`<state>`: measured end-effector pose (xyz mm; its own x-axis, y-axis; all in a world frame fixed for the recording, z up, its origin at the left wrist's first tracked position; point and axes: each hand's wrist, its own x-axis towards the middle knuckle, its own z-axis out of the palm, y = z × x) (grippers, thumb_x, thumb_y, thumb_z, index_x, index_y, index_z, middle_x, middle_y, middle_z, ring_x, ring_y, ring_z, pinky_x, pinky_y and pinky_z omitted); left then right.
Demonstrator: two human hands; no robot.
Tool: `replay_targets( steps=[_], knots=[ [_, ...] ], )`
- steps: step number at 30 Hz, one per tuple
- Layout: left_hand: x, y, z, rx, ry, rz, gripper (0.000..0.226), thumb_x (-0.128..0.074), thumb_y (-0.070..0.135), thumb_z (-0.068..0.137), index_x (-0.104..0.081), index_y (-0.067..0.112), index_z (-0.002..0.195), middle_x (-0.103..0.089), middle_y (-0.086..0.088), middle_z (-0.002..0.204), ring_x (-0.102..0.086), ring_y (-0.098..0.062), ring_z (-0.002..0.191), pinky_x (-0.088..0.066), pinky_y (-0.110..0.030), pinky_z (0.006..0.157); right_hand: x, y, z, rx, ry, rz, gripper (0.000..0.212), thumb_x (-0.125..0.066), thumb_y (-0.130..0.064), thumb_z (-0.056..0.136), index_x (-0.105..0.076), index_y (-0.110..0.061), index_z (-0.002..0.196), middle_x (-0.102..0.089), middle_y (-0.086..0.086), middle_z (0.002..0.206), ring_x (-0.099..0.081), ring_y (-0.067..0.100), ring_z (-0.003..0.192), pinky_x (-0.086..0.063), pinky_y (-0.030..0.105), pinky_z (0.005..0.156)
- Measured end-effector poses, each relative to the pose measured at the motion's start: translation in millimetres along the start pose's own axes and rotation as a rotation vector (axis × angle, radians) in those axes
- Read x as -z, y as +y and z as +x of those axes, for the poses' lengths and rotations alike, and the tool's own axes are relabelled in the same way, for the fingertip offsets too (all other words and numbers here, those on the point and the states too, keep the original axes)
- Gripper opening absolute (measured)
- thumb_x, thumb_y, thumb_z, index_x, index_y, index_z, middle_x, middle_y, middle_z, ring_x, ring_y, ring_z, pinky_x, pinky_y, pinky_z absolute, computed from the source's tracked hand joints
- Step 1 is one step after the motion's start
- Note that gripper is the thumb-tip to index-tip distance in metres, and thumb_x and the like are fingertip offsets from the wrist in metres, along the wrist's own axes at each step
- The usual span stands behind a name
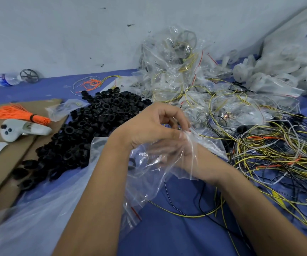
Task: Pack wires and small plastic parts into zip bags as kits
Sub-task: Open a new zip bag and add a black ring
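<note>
The left hand point(154, 124) pinches the upper edge of a clear zip bag point(149, 174) between thumb and curled fingers, while the right hand point(169, 154) lies behind or inside the film, its fingers blurred by the plastic so that its grip cannot be told. The bag hangs crumpled in front of the person, just right of the heap of black plastic rings point(93, 124), its red-striped zip edge point(136, 213) trailing low toward the blue mat point(167, 237). The risk here seems to lie in the film itself: thin, slippery and creased, it could slide out of the pinch or fold shut at the mouth, so that parts fed in would miss and drop onto the mat. A loose wire from the tangle of yellow, black and white wires point(268, 154), which lies well to the right of the ring heap, could also snag on the bag and drag neighbours along. The bag looks limp and glossy, and whether anything is yet inside it cannot be made out. Beyond the ring heap, filled bags point(176, 71) are piled against the wall; left of it an orange bundle of ties point(21, 114) rests on cardboard point(5, 163).
</note>
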<state>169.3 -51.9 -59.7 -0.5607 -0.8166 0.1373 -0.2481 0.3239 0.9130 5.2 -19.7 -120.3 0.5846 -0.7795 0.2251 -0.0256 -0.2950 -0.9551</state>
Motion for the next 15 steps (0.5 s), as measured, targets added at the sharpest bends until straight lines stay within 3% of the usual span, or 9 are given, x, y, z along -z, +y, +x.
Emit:
replay_targets(
  steps=[3, 4, 6, 8, 10, 11, 13, 15],
  knots=[
    [0.4, -2.4, -2.0, 0.015, -0.003, -0.028, 0.014, -0.077, -0.002, 0.077, -0.07, 0.006, 0.086, -0.071, -0.005, 0.104, -0.056, -0.023, 0.087, -0.054, -0.033, 0.078, 2.5, 4.2, -4.7, -0.141, -0.057, 0.044, 0.025, -0.067, -0.004, 0.093, -0.058, -0.014, 0.114, -0.071, -0.007, 0.081, -0.071, 0.014, 0.072, -0.059, 0.029, 0.063],
    [-0.5, -4.2, -2.2, 0.025, -0.002, -0.03, 0.017, -0.077, -0.006, 0.079, -0.07, 0.008, 0.085, -0.071, -0.004, 0.104, -0.055, -0.022, 0.088, -0.055, -0.032, 0.077, 2.6, 6.6, -6.7, -0.186, -0.103, 0.005, 0.023, -0.064, -0.002, 0.096, -0.058, -0.022, 0.105, -0.066, -0.014, 0.074, -0.065, 0.005, 0.067, -0.054, 0.017, 0.062],
    [-4.8, -8.5, -1.1, 0.043, 0.013, -0.031, 0.025, -0.072, -0.015, 0.082, -0.069, 0.01, 0.084, -0.07, -0.004, 0.103, -0.055, -0.019, 0.089, -0.057, -0.027, 0.076, 2.2, 4.9, -5.6, -0.214, -0.087, -0.164, 0.043, -0.059, 0.004, 0.097, -0.05, -0.036, 0.086, -0.051, -0.024, 0.073, -0.048, -0.008, 0.068, -0.041, 0.0, 0.062],
    [-10.6, -13.5, 0.7, 0.054, 0.037, -0.025, 0.03, -0.065, -0.02, 0.082, -0.067, 0.01, 0.081, -0.07, -0.005, 0.1, -0.056, -0.016, 0.088, -0.054, -0.023, 0.074, 2.1, -3.8, -4.5, -0.17, -0.083, -0.196, 0.038, -0.063, 0.001, 0.094, -0.063, -0.034, 0.081, -0.059, -0.02, 0.074, -0.053, -0.001, 0.066, -0.047, 0.006, 0.064],
    [-15.7, -20.0, 2.8, 0.062, 0.079, -0.041, 0.028, -0.062, -0.019, 0.081, -0.062, 0.009, 0.078, -0.07, -0.008, 0.097, -0.055, -0.018, 0.085, -0.05, -0.027, 0.074, 4.9, -1.9, -0.3, -0.083, 0.047, -0.2, 0.015, -0.07, -0.002, 0.089, -0.072, -0.017, 0.087, -0.069, 0.0, 0.081, -0.061, 0.015, 0.073, -0.057, 0.037, 0.068],
    [-17.3, -22.8, 3.5, 0.067, 0.111, -0.054, 0.023, -0.063, -0.014, 0.079, -0.06, 0.008, 0.076, -0.07, -0.014, 0.096, -0.054, -0.02, 0.085, -0.047, -0.033, 0.075, 7.4, 4.9, 3.0, -0.078, 0.157, -0.227, 0.007, -0.072, -0.003, 0.089, -0.071, -0.006, 0.083, -0.067, 0.009, 0.079, -0.059, 0.019, 0.072, -0.054, 0.042, 0.065],
    [-18.3, -26.4, 4.4, 0.076, 0.174, -0.058, 0.011, -0.061, 0.0, 0.071, -0.057, 0.01, 0.074, -0.065, -0.033, 0.099, -0.052, -0.024, 0.087, -0.042, -0.038, 0.076, 14.1, 16.7, 7.9, -0.087, 0.459, -0.267, 0.015, -0.07, -0.008, 0.092, -0.072, -0.002, 0.078, -0.065, 0.0, 0.07, -0.059, 0.017, 0.062, -0.049, 0.04, 0.061],
    [-18.1, -31.9, 5.0, 0.094, 0.194, -0.026, 0.011, -0.055, 0.004, 0.065, -0.056, 0.013, 0.072, -0.06, -0.041, 0.103, -0.052, -0.025, 0.091, -0.039, -0.038, 0.078, 22.9, 22.9, 7.5, -0.063, 0.732, -0.408, 0.013, -0.066, -0.01, 0.093, -0.077, -0.013, 0.087, -0.072, -0.003, 0.071, -0.068, 0.02, 0.063, -0.056, 0.038, 0.063]
  ],
)
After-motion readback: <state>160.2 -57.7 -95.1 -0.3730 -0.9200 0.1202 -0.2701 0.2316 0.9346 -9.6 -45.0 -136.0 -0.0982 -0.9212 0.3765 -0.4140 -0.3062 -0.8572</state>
